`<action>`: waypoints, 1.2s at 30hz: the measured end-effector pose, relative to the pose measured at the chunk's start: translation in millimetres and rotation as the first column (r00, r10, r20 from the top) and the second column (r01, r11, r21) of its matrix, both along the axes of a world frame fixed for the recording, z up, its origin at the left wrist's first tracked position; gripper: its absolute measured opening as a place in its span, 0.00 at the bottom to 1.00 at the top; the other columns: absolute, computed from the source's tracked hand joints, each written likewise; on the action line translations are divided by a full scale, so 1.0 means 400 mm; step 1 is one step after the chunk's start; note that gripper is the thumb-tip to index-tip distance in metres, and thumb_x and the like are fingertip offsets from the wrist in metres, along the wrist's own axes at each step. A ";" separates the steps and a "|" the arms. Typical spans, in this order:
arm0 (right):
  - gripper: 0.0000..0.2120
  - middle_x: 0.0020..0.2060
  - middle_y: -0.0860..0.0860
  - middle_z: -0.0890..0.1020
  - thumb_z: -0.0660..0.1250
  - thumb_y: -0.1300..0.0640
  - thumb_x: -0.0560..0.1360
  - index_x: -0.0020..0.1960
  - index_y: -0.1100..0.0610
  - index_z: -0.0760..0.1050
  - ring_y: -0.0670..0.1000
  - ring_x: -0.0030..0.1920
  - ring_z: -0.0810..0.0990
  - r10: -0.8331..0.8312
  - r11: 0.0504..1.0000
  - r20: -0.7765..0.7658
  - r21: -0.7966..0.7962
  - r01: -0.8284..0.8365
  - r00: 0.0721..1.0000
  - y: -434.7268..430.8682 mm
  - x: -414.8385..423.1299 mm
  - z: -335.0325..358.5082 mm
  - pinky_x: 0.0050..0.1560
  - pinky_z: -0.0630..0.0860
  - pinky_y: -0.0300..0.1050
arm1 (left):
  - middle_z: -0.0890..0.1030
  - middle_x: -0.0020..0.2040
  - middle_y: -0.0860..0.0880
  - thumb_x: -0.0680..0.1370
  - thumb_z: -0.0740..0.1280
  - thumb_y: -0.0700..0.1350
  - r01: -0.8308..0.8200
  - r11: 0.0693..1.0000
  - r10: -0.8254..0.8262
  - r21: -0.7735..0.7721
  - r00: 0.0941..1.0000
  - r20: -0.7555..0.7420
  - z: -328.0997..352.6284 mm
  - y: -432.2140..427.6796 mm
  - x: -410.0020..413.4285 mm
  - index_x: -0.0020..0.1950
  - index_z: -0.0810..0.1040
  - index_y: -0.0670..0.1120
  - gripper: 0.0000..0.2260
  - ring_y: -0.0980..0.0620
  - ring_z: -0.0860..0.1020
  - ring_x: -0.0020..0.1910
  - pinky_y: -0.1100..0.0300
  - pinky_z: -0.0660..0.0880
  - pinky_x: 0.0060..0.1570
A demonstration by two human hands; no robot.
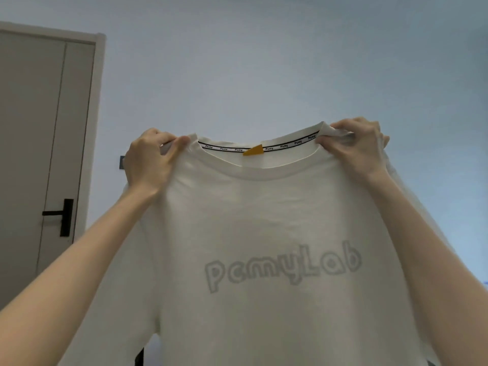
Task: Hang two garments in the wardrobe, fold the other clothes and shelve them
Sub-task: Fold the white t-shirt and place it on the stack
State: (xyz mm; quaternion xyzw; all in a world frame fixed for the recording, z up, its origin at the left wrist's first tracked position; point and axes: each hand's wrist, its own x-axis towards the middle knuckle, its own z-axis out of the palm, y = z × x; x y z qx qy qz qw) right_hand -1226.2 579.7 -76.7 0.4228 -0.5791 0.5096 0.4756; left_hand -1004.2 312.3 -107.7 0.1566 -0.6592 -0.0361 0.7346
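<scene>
— Up at head height in the head view, what does the person hold?

— A white T-shirt [264, 220], spread by its shoulders in front of a pale wall [264, 62]. It hangs from both hands and runs out of the bottom of the picture.

— How does the left hand lie?

— The left hand [150, 159] pinches the shirt's shoulder just beside the collar [253, 173]. Its thumb is on the near side and its fingers curl over the top edge.

— And the right hand?

— The right hand [361, 146] grips the other shoulder in the same way, with a small bunch of fabric gathered under its curled fingers. It sits a little higher than the left, so the neckline tilts.

— What shows on the shirt itself?

— Inside the back of the neck runs a printed tape [224, 148], with an orange tag [254, 150] at its middle. Across the chest, grey outlined lettering [282, 268] reads "PcmyLab". Both bare forearms reach up from the lower corners, and the right one lies across the cloth.

— Anything else around it?

— A grey door [31, 128] stands at the left, shut, with a black handle [62, 215]. It is well apart from the shirt.
</scene>
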 end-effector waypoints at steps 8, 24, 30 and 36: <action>0.11 0.31 0.45 0.74 0.70 0.43 0.72 0.38 0.50 0.78 0.42 0.39 0.73 -0.051 0.930 0.321 0.359 -0.072 0.946 -0.070 -0.220 -0.335 0.45 0.57 0.46 | 0.78 0.42 0.55 0.76 0.64 0.61 0.015 0.977 -0.101 0.213 0.910 0.403 -0.299 -0.092 -0.181 0.39 0.79 0.55 0.13 0.51 0.74 0.44 0.58 0.65 0.40; 0.14 0.35 0.43 0.76 0.60 0.40 0.76 0.34 0.42 0.74 0.53 0.53 0.71 -0.286 0.778 0.677 0.577 -0.248 0.679 -0.343 -0.608 -0.990 0.44 0.57 0.47 | 0.78 0.41 0.55 0.80 0.62 0.50 -0.105 0.813 -0.448 0.572 0.513 0.732 -0.883 -0.332 -0.551 0.41 0.74 0.54 0.08 0.52 0.76 0.43 0.57 0.69 0.42; 0.15 0.37 0.48 0.78 0.58 0.46 0.79 0.44 0.55 0.76 0.53 0.51 0.67 -0.395 0.731 0.632 0.656 -0.188 0.667 -0.443 -0.701 -1.082 0.52 0.56 0.48 | 0.78 0.43 0.54 0.80 0.61 0.51 -0.160 0.820 -0.389 0.550 0.550 0.739 -0.995 -0.397 -0.680 0.44 0.76 0.50 0.09 0.52 0.76 0.43 0.57 0.68 0.37; 0.15 0.51 0.52 0.78 0.54 0.45 0.81 0.50 0.50 0.76 0.59 0.59 0.68 -0.568 0.574 0.534 0.802 -0.163 0.627 -0.522 -0.757 -1.193 0.60 0.59 0.54 | 0.78 0.47 0.49 0.81 0.60 0.48 -0.243 0.799 -0.338 0.550 0.575 0.745 -1.114 -0.433 -0.769 0.47 0.77 0.46 0.09 0.47 0.76 0.46 0.56 0.66 0.39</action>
